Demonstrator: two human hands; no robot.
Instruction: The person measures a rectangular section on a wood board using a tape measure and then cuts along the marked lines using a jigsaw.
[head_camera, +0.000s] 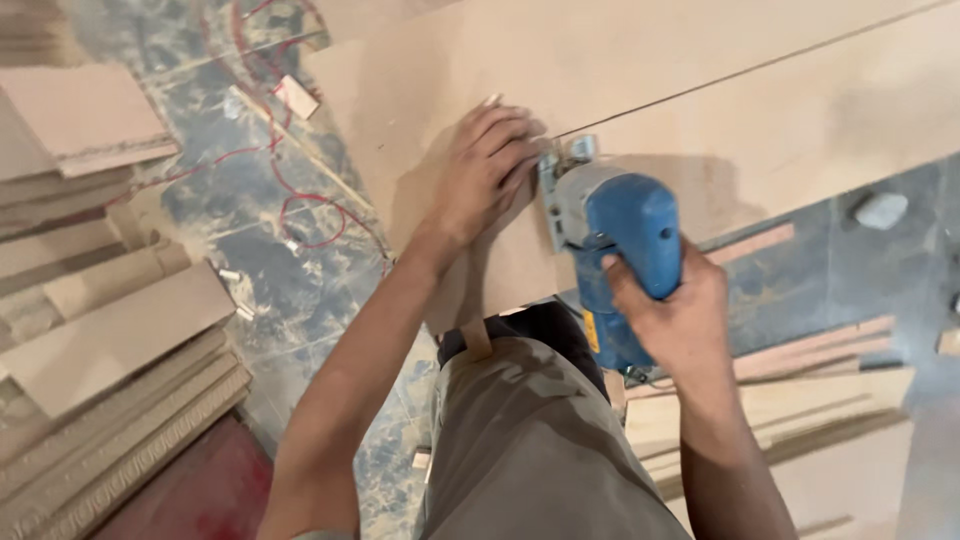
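Right hand (678, 318) fingers wrapped tight around blue jigsaw (617, 240), sitting on near edge of board (700, 110). Left hand (484, 172) flat, fingers spread, pressing board just left of saw.

The big board (640, 90) lies on the floor (250, 250) at 12 o'clock. The saw (610, 250) sits on the board's near edge. The left hand (485, 170) lies flat on the board, just beside the saw at 9 o'clock. The right hand (675, 320) grips the saw from 6 o'clock. Stacked boards (100, 340) lie far off at 9 o'clock. A wire (300, 200) lies between them and the big board.
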